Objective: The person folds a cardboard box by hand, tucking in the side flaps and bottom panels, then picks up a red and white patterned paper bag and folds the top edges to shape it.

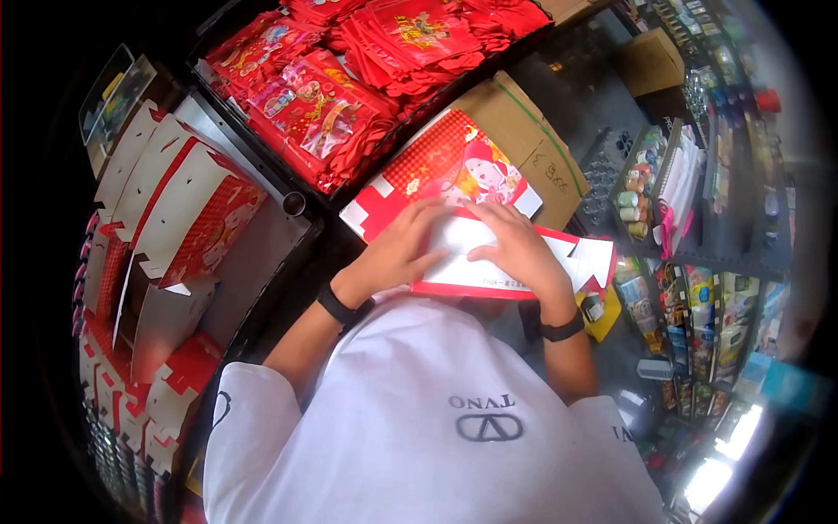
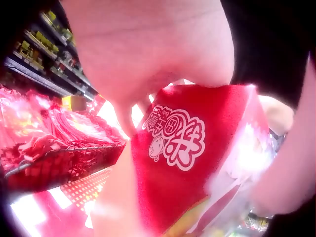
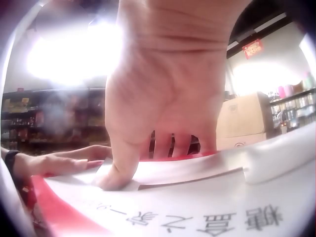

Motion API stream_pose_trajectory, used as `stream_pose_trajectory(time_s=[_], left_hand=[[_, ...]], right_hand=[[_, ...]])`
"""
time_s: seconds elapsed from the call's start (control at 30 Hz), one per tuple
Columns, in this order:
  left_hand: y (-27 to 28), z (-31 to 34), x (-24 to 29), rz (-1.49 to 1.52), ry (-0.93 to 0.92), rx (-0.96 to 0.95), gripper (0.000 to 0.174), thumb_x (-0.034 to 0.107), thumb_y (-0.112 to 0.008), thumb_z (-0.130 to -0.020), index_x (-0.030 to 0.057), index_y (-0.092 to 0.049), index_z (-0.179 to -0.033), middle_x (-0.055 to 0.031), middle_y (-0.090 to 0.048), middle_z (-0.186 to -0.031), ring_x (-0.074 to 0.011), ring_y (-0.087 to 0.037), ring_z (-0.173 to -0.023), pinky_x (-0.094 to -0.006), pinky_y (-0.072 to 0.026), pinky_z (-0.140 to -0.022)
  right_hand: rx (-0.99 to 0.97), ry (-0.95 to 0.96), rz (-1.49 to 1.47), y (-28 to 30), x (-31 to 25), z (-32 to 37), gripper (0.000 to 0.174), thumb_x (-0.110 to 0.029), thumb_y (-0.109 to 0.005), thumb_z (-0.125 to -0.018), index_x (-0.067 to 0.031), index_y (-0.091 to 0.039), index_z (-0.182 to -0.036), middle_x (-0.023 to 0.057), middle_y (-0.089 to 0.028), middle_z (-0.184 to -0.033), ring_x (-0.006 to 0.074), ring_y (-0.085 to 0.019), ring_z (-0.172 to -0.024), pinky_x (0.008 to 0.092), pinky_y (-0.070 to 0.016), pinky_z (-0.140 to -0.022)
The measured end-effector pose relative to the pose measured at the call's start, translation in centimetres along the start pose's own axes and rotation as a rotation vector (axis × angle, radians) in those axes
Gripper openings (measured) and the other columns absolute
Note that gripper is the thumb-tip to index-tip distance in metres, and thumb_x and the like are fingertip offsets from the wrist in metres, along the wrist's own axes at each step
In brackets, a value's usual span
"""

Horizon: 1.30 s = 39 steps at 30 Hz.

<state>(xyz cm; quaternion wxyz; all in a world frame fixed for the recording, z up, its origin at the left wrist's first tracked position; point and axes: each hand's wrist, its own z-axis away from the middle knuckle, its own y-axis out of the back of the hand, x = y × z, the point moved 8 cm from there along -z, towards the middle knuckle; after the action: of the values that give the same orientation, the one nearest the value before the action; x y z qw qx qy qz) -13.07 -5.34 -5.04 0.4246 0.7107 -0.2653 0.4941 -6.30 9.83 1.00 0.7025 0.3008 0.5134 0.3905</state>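
A red-and-white cardboard gift box [image 1: 467, 272] is in front of the white shirt, its white panel with printed lettering turned up. My left hand [image 1: 393, 255] grips its left part, thumb on the near side and fingers reaching toward the far edge. In the left wrist view that hand lies over a red panel [image 2: 190, 192] with white lettering and a small cartoon face. My right hand [image 1: 522, 253] holds the right part. Its thumb [image 3: 121, 170] presses the white panel beside a slit, while the other fingers go behind the far red edge. A notched flap [image 1: 594, 262] sticks out at the right end.
Flat printed box sheets [image 1: 436, 162] lie just beyond, beside a brown carton [image 1: 546, 162]. Red packets [image 1: 323, 113] fill a black-rimmed bin at the back. Partly folded boxes [image 1: 188, 205] are piled at left. Shelves of goods [image 1: 690, 192] stand at right.
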Motion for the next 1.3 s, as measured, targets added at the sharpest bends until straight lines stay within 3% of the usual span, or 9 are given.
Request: stream_pose_trajectory(time_s=[0.27, 0.4, 0.5, 0.57, 0.7, 0.8, 0.9, 1.07, 1.3], left_hand=[[0.6, -0.2, 0.0, 0.018, 0.035, 0.087, 0.056, 0.025, -0.076, -0.098, 0.0063, -0.053, -0.145, -0.0209, -0.051, -0.149, -0.0357, -0.052, -0.141, -0.0432, -0.0449, -0.116], [0.4, -2.0, -0.3, 0.023, 0.036, 0.123, 0.046, 0.015, -0.083, -0.091, 0.0019, -0.060, -0.128, -0.0163, -0.066, -0.125, -0.0326, -0.065, -0.119, -0.0419, -0.0515, -0.100], [-0.5, -3.3, 0.4, -0.102, 0.083, 0.078, 0.052, 0.019, -0.087, -0.087, 0.0019, -0.061, -0.129, -0.0175, -0.066, -0.124, -0.0346, -0.066, -0.116, -0.0419, -0.0528, -0.097], [-0.6, -3.8, 1.5, -0.172, -0.062, 0.138, 0.053, 0.023, -0.087, -0.083, 0.0039, -0.065, -0.127, -0.0166, -0.068, -0.118, -0.0364, -0.067, -0.106, -0.0434, -0.0545, -0.090], [-0.7, -4.3, 2.6, -0.418, -0.047, 0.038, 0.054, 0.028, -0.084, -0.087, 0.0062, -0.065, -0.132, -0.0137, -0.068, -0.126, -0.0352, -0.063, -0.118, -0.0478, -0.0475, -0.105], [-1.4, -4.9, 4.7, -0.586, -0.112, -0.037, 0.056, 0.027, -0.080, -0.091, 0.0097, -0.062, -0.141, -0.0129, -0.063, -0.138, -0.0355, -0.058, -0.128, -0.0539, -0.0392, -0.117], [-3.7, -5.7, 6.6, -0.643, -0.135, -0.203, 0.066, 0.027, -0.081, -0.090, 0.0137, -0.055, -0.150, -0.0141, -0.058, -0.146, -0.0375, -0.053, -0.137, -0.0553, -0.0345, -0.122], [-9.0, -7.1, 9.2, -0.644, -0.260, -0.356, 0.091, 0.034, -0.085, -0.086, 0.0116, -0.038, -0.161, -0.0204, -0.049, -0.153, -0.0406, -0.048, -0.141, -0.0557, -0.0361, -0.121], [-14.8, -9.6, 11.0, -0.614, -0.342, -0.316, 0.090, 0.034, -0.087, -0.084, 0.0072, -0.041, -0.157, -0.0230, -0.051, -0.149, -0.0425, -0.052, -0.133, -0.0516, -0.0425, -0.114]], right_hand=[[0.129, -0.093, -0.214, 1.8, 1.3, 2.5, 0.056, -0.021, -0.073, -0.097, 0.0006, -0.059, -0.147, 0.0211, -0.056, -0.153, 0.0380, -0.046, -0.147, 0.0460, -0.0371, -0.122], [0.253, -0.009, 0.050, 0.8, 0.9, 3.9, 0.054, -0.022, -0.074, -0.096, 0.0008, -0.061, -0.144, 0.0213, -0.056, -0.153, 0.0391, -0.044, -0.148, 0.0479, -0.0384, -0.121], [0.373, 0.035, 0.131, 0.2, 0.0, 4.5, 0.051, -0.021, -0.076, -0.095, -0.0003, -0.064, -0.140, 0.0200, -0.058, -0.149, 0.0389, -0.047, -0.145, 0.0483, -0.0411, -0.119], [0.470, 0.069, 0.154, 0.8, -0.7, 5.7, 0.050, -0.021, -0.077, -0.093, -0.0011, -0.066, -0.137, 0.0184, -0.060, -0.146, 0.0383, -0.049, -0.142, 0.0475, -0.0436, -0.117], [0.825, 0.111, 0.042, 2.3, -0.1, 11.2, 0.035, -0.009, -0.081, -0.089, -0.0031, -0.073, -0.123, 0.0113, -0.070, -0.124, 0.0356, -0.066, -0.116, 0.0449, -0.0529, -0.102], [1.332, -0.094, 0.128, 2.6, 3.4, 19.6, 0.023, 0.000, -0.082, -0.088, -0.0018, -0.068, -0.106, 0.0120, -0.068, -0.108, 0.0299, -0.066, -0.098, 0.0388, -0.0530, -0.088], [1.493, -0.396, -0.199, 1.2, 9.2, 22.9, 0.023, -0.003, -0.080, -0.091, -0.0010, -0.064, -0.107, 0.0131, -0.066, -0.105, 0.0305, -0.065, -0.096, 0.0378, -0.0521, -0.088], [1.322, -0.368, -0.135, 1.5, 9.9, 22.8, 0.019, -0.003, -0.077, -0.092, -0.0014, -0.065, -0.106, 0.0145, -0.067, -0.108, 0.0324, -0.068, -0.098, 0.0394, -0.0545, -0.087], [1.060, -0.235, 0.038, 2.6, 7.8, 20.5, 0.028, -0.003, -0.077, -0.090, -0.0022, -0.073, -0.118, 0.0147, -0.071, -0.125, 0.0322, -0.070, -0.114, 0.0419, -0.0583, -0.096]])
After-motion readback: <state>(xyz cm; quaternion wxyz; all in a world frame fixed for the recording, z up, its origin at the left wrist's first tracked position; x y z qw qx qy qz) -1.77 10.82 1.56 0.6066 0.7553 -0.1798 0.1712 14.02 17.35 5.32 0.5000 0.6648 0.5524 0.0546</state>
